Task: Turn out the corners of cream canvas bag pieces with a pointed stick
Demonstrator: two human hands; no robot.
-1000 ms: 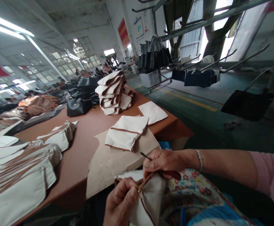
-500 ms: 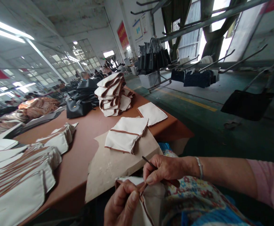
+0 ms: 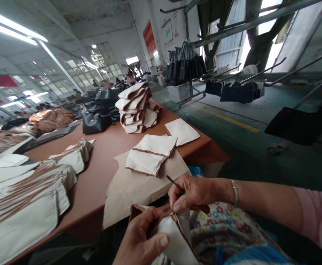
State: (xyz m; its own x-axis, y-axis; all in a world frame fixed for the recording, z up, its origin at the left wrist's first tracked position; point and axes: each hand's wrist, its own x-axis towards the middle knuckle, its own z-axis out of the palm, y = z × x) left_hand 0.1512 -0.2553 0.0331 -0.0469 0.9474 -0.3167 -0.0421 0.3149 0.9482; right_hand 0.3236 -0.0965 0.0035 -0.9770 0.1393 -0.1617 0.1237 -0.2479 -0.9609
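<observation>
Low in front of me, over my lap, is a white fabric piece (image 3: 174,235) with brown edging. My left hand (image 3: 144,235) grips its left side, fingers tucked behind it and thumb across the front. At the brown trim near the top, my right hand (image 3: 188,195) pinches the edge between thumb and forefinger. The same hand also carries a slim dark tool (image 3: 174,183), its thin end pointing up and left and a reddish-brown end showing below the palm. What kind of tool it is, I cannot tell.
Beyond my hands, a folded white piece (image 3: 151,154) lies on tan paper (image 3: 122,191) on the brown table (image 3: 102,158). Another white piece (image 3: 181,131), a tall stack (image 3: 136,110) and black bags (image 3: 97,119) stand behind. Rows of white pieces (image 3: 34,209) lie left. Racks hold black bags (image 3: 185,68) at right.
My left hand has turned, its thumb now lying lower across the fabric, and the fabric has tilted. My right hand stays at the trim with the dark tool. The view has shifted slightly.
</observation>
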